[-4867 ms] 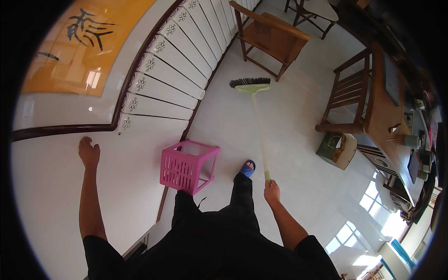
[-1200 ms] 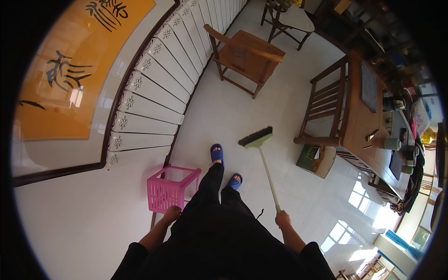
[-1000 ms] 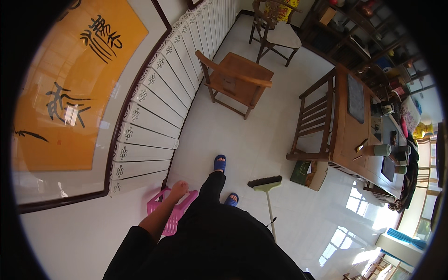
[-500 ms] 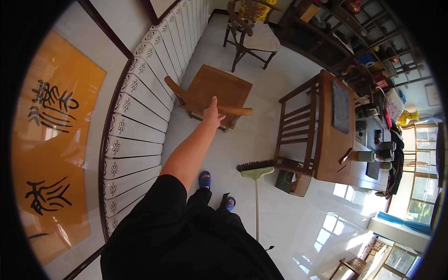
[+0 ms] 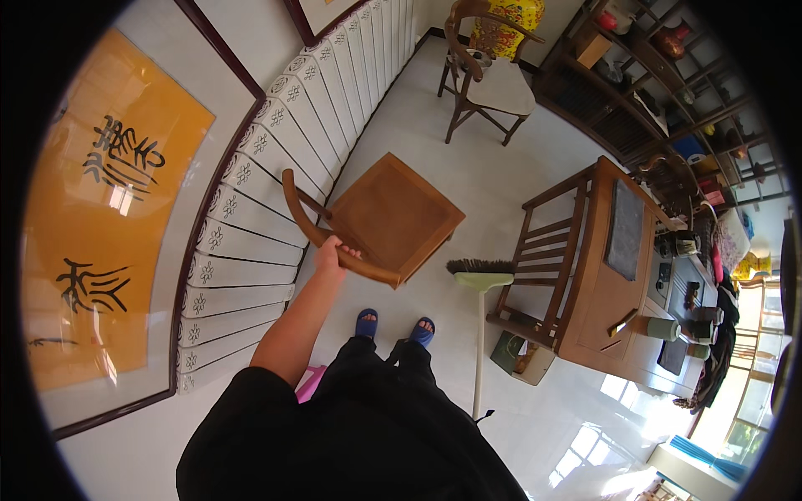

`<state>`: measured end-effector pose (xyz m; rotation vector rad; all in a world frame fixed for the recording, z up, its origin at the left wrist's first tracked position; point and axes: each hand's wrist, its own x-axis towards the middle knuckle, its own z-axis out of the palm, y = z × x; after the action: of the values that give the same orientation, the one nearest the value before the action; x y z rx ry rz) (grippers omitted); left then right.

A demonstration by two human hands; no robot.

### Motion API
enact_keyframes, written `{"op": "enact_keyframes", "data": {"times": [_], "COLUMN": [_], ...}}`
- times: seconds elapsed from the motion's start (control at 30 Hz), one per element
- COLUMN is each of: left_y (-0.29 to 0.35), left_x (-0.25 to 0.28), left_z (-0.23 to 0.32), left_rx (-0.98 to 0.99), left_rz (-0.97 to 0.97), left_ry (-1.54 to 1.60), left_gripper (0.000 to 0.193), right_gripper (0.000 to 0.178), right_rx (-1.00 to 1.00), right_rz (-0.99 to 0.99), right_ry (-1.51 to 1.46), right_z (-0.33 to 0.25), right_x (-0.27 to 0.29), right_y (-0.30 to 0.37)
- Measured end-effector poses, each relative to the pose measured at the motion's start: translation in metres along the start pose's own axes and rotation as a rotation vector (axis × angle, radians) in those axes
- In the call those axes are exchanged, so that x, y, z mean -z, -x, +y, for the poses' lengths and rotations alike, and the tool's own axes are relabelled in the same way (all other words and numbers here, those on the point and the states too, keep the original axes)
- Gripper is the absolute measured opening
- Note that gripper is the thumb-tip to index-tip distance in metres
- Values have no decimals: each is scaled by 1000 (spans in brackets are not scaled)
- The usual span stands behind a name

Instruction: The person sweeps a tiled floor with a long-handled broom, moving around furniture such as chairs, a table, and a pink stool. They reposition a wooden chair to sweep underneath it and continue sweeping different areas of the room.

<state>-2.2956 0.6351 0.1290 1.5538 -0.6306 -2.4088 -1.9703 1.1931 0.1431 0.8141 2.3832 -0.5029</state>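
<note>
My left hand (image 5: 332, 253) is wrapped over the curved top rail of a wooden chair (image 5: 397, 209), with its fingers on the seat side. The square brown seat shows from above, and the chair stands turned at an angle near the white radiator. To its right, a light green broom (image 5: 484, 282) rests with dark bristles pointing away from me. Its pale handle (image 5: 479, 359) runs back toward my body, where its end is hidden. My right hand does not show.
The white radiator (image 5: 251, 184) lines the left wall below a framed orange calligraphy panel (image 5: 138, 192). At right stands a wooden desk (image 5: 603, 309) with cups on it and a box (image 5: 522, 357) beneath. Another chair (image 5: 499, 88) stands farther off. Something pink (image 5: 312, 382) lies beside my leg.
My left hand has closed around the rail, its fingers having been partly stretched out. The chair has turned and sits nearer my feet. My feet have moved, and the pink thing now shows.
</note>
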Motion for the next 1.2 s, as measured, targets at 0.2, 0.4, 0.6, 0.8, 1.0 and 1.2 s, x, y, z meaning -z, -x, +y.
{"op": "enact_keyframes", "data": {"times": [0.2,0.4,0.6,0.8,1.0,1.2], "left_y": [83,133,179,198,205,197], "left_x": [118,217,306,354,363,410], "left_z": [-5,15,36,56,100,134], "left_rx": [-151,-134,-89,-90,-81,-137], "left_rz": [77,122,192,181,112,231], "left_ry": [-215,-386,-540,-722,-870,-1179], "left_gripper": [9,12,11,9,14,16], "right_gripper": [35,35,31,35,35,35], "right_rx": [190,357,586,659,740,766], "right_rz": [2,-23,29,-30,-127,-187], "right_ry": [64,70,90,108,211,465], "right_z": [-41,-77,-120,-119,-136,-232], "right_x": [66,83,73,39,19,30], "right_y": [-68,-128,-161,-178,-166,-112]}}
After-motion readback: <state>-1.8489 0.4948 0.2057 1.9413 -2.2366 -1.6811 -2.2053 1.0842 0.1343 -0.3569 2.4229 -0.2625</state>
